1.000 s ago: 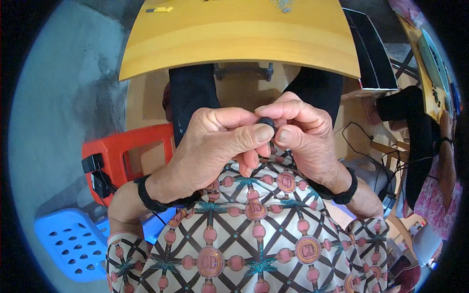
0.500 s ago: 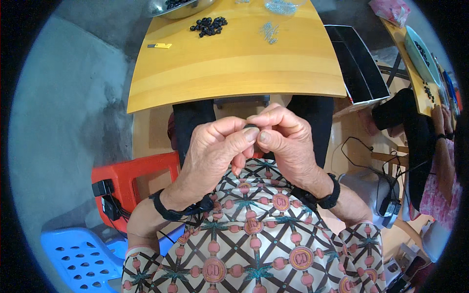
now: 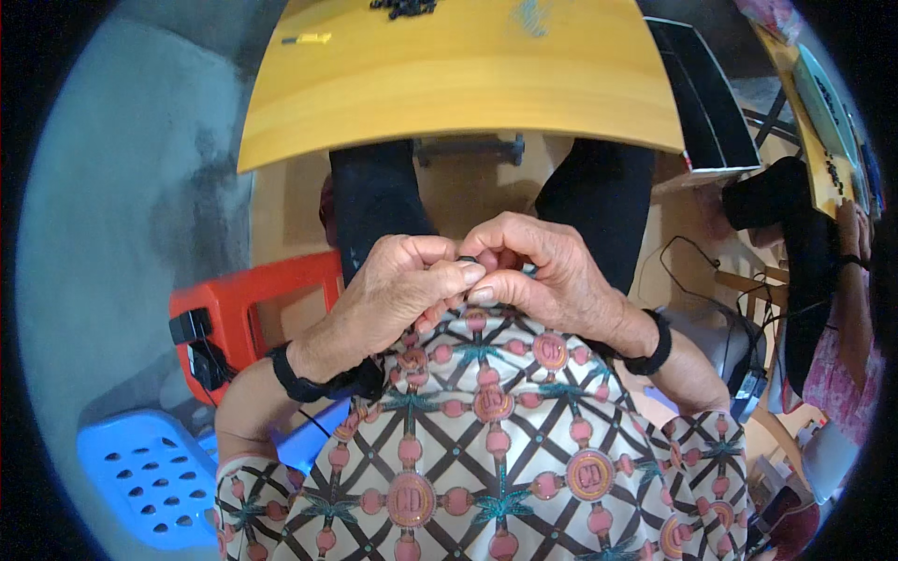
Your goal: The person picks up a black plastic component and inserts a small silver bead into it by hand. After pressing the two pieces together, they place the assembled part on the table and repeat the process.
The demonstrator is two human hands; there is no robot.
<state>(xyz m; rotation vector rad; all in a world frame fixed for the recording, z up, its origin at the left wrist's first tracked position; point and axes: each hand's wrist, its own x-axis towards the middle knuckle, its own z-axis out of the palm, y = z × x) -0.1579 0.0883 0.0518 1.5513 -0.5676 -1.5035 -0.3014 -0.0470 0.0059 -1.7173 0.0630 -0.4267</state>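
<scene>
Yellow counter (image 3: 468,84) above, grey floor to the left; orange stool (image 3: 253,299) and blue perforated stool (image 3: 140,477) low at left. Pile of small dark pieces (image 3: 404,7) at the counter's far edge, nearly out of view now; half a second ago well inside the picture. Head tipped lower, then. Left hand (image 3: 398,294) and right hand (image 3: 543,276) held together above the lap, against the patterned shirt (image 3: 468,449), thumbs touching. Fingers of both hands closed, pinching a small dark piece (image 3: 467,259) between the tips; only a sliver shows, shape not clear. Grip much as a second ago, hands drawn slightly nearer the body. Judged: fine fitting work on the piece continuing, not finished. Another person's arm (image 3: 851,290) at far right, apart.
</scene>
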